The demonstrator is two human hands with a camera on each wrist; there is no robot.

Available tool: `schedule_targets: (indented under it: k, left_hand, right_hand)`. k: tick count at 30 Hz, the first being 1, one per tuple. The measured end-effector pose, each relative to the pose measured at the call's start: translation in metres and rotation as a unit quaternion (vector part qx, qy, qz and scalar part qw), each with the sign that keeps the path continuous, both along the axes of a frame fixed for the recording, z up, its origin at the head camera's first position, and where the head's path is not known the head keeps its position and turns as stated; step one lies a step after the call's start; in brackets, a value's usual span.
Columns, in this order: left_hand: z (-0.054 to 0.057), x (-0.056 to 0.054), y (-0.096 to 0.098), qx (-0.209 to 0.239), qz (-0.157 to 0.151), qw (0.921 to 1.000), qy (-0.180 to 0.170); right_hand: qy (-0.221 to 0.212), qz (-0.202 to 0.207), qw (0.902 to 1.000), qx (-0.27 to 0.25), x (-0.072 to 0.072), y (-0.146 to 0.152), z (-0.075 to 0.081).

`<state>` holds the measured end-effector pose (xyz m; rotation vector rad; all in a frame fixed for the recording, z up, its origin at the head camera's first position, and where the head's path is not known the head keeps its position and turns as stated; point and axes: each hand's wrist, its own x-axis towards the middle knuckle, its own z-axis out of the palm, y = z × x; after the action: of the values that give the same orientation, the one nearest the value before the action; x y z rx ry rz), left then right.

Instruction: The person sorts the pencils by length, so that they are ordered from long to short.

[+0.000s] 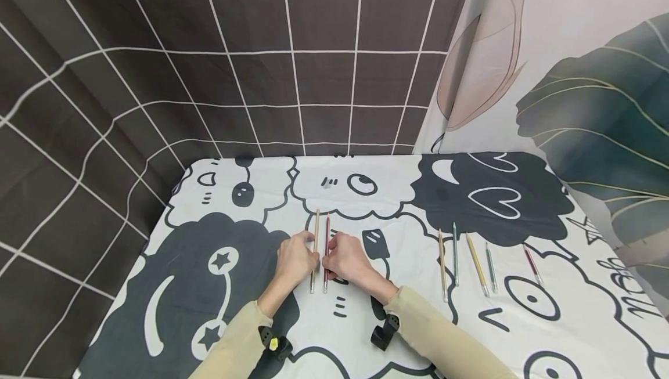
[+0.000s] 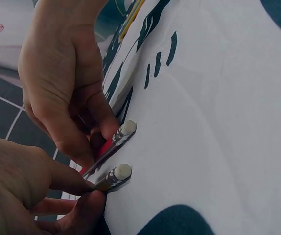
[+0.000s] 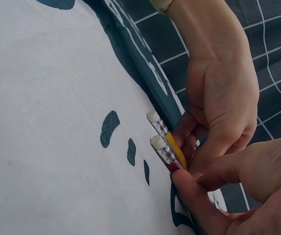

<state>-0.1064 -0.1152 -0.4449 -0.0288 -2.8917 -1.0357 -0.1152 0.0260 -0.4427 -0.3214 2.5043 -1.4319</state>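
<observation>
At the far left, the dark checked curtain [image 1: 83,135] drops beside and behind the cloth-covered counter [image 1: 313,332]. The left hand [image 1: 298,260] pinches a yellow pencil [image 1: 316,225], fingers closed narrow around it. Just beside it, and apart from it, lies a red pencil [image 1: 327,234], gripped between the thumb and fingers of the right hand [image 1: 347,258]. Both pencils lie nearly parallel near the middle of the counter, eraser ends toward the person (the wrist views show the white erasers and silvery bands clearly). The hold is probably meant to keep them from rolling and to let each be nudged straight; having them side by side makes their lengths easy to compare.

Well apart to the right lie five more pencils: a yellowish one [image 1: 442,266], a long green one [image 1: 456,254], a tilted yellow one [image 1: 478,264], a shorter green one [image 1: 491,267] and a short red one [image 1: 533,265]. They are spaced out, perhaps so each can be picked up singly.

No brand or label is readable on any pencil. At the cloth's right edge runs sideways lettering [image 1: 622,277], perhaps "you" in part, though I cannot be sure. Beyond it hangs the leaf-print curtain [image 1: 601,118].
</observation>
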Motion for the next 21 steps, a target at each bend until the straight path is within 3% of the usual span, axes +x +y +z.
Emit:
schedule_targets:
  k: [21]
  left_hand:
    - [0.0029,0.0017,-0.0007,0.0,-0.005,1.0,-0.008]
  right_hand:
    - [0.014,0.009,0.9993,0.035,-0.0022,-0.0025,0.0001]
